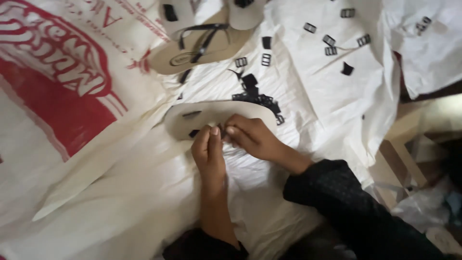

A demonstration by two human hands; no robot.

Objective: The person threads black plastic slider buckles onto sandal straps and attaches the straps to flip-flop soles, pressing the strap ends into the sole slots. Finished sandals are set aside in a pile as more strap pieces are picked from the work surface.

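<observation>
Sole lies under fingertips of both hands.

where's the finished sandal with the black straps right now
In the head view, the strapped sandal lies at the top centre on the white sacking, above the bare beige sole that both hands are working on, with loose black buckles scattered to its right.

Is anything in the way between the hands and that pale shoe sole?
Nothing visible. The left hand and right hand are already at the near edge of the pale sole. The pile of black buckles lies beyond it.
</observation>
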